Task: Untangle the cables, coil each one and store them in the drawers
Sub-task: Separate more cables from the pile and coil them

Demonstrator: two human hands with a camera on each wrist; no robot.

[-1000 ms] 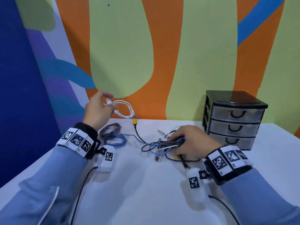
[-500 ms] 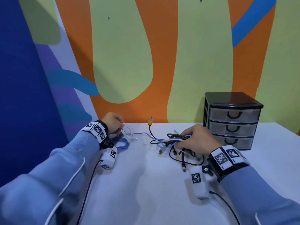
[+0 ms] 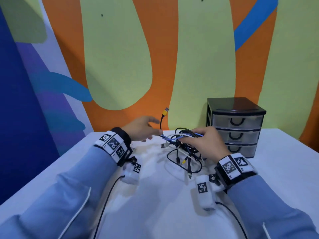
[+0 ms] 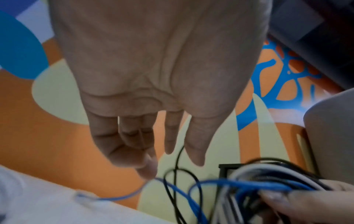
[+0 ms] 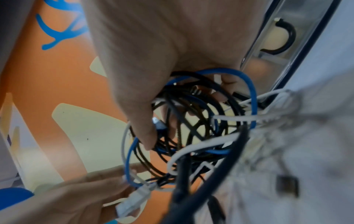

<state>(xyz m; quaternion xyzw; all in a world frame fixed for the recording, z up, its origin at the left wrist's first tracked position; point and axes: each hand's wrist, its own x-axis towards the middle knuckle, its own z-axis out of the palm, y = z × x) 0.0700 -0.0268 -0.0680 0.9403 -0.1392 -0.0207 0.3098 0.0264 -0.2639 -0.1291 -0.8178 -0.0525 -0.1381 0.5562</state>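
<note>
Head view: right hand (image 3: 206,144) grips cable tangle (image 3: 183,149); left hand (image 3: 139,129) loose-fingered beside it.

Drawer unit (image 3: 236,125) stands just right of the cable tangle (image 3: 184,152), table (image 3: 284,169) bare beyond

The drawer unit (image 3: 236,125) had a glossy black plastic frame and 3 translucent, smooth plastic drawers. The tangled cables (image 3: 185,145) looked rubbery and smooth, one black cable (image 3: 162,124) braided. The tabletop (image 3: 165,213) was matt white, the sleeves (image 3: 82,183) soft blue cloth.

No readable text or labels
</note>
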